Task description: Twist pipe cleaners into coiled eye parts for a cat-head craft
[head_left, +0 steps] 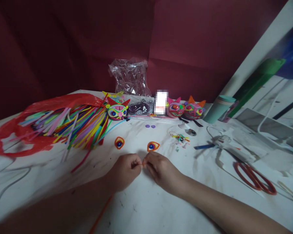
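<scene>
Room to move on worktop (143, 209) at bottom centre; bounded by coloured strips (85, 125) at left, scissors (255, 180) at right, eye-shaped pieces (151, 146) near mid-frame. Pinching orange strip (101, 214) just below frame centre, fingers of left hand (125, 172) and right hand (164, 168) closed on it, tips nearly touching. Looks slim, trailing to bottom edge left of centre.

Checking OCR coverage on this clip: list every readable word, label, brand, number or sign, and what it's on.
None can be read in the head view.
White upright panel: pixelated, nothing on it can be made out.
Dark plastic-wrapped bundle: no legible print; too blurred to rule out small text.
Teal cylinder: no lettering visible.
Clear plastic bag: only creases and glare, no legible print.
</scene>
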Action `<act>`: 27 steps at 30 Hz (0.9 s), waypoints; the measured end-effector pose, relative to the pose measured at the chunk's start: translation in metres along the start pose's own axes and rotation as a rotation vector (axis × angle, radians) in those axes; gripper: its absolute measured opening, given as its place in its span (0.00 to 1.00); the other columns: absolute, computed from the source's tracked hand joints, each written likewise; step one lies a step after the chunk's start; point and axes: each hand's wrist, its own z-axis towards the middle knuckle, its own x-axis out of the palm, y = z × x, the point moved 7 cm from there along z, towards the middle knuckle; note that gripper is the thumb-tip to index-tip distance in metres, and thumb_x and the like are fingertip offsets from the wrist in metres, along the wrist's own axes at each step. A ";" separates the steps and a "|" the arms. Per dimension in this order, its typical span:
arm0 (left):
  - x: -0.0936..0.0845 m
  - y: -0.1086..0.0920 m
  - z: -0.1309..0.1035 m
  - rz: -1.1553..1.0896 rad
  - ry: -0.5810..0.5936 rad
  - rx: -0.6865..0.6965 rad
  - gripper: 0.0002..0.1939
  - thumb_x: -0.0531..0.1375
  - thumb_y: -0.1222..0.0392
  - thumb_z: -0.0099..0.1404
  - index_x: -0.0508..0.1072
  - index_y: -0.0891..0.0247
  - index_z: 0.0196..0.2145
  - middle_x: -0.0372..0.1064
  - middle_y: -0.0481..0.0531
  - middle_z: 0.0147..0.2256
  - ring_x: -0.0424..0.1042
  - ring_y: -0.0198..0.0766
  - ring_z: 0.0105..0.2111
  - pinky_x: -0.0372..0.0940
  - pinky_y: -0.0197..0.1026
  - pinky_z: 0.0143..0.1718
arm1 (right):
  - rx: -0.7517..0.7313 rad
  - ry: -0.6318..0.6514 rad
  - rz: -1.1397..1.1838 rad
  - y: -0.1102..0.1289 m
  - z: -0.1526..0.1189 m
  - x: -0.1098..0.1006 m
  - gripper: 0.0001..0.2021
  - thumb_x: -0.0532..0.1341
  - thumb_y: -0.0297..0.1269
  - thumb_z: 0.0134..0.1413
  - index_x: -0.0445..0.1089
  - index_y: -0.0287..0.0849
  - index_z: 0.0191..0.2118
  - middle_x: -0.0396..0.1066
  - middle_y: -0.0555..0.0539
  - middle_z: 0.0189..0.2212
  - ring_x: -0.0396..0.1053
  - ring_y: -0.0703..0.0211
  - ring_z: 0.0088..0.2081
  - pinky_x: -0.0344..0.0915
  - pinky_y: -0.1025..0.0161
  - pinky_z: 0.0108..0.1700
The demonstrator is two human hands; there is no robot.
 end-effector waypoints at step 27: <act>-0.003 -0.013 -0.005 0.157 -0.049 0.127 0.07 0.51 0.67 0.52 0.61 0.64 0.19 0.55 0.42 0.18 0.56 0.29 0.21 0.51 0.32 0.23 | -0.001 -0.030 -0.011 0.005 -0.002 -0.004 0.07 0.53 0.22 0.49 0.65 0.39 0.28 0.65 0.47 0.26 0.63 0.61 0.30 0.59 0.65 0.33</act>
